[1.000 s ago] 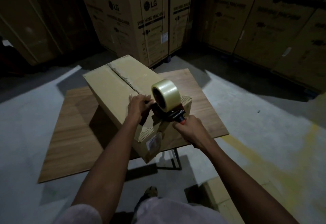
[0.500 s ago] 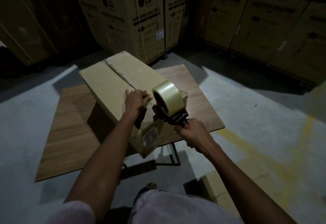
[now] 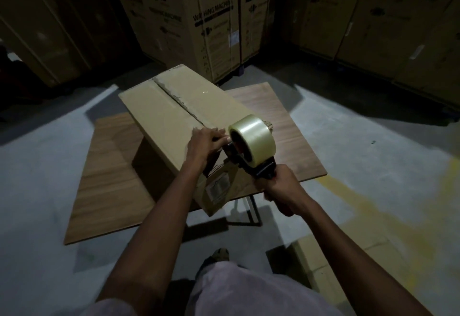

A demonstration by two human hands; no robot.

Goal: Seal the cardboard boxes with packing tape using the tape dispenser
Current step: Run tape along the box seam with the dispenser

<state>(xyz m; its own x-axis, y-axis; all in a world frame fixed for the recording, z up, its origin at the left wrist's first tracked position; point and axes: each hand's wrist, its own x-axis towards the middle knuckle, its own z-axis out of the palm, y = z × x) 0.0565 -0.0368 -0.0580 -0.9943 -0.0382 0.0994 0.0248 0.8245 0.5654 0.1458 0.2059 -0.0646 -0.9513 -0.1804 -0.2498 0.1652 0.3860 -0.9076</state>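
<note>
A long cardboard box [image 3: 171,114] lies at an angle on a small wooden table [image 3: 293,146], its top seam running away from me. My right hand [image 3: 281,183] grips the dark handle of a tape dispenser [image 3: 251,163] that carries a roll of clear tape [image 3: 254,139]. The dispenser sits at the near end of the box's top seam. My left hand [image 3: 206,144] presses on the box top right beside the roll, fingers reaching toward the dispenser's front. The tape's free end is hidden behind my fingers.
Tall printed washing-machine cartons [image 3: 199,17] stand behind the table and along the right wall [image 3: 373,24]. The concrete floor [image 3: 373,166] carries yellow marks on the right. Below the table show its metal leg [image 3: 254,211], my foot [image 3: 219,256] and a flat cardboard piece [image 3: 313,266].
The dispenser has shifted slightly along the near end of the box, and my left hand has slid with it on the box top. My right hand has kept its grip on the handle.
</note>
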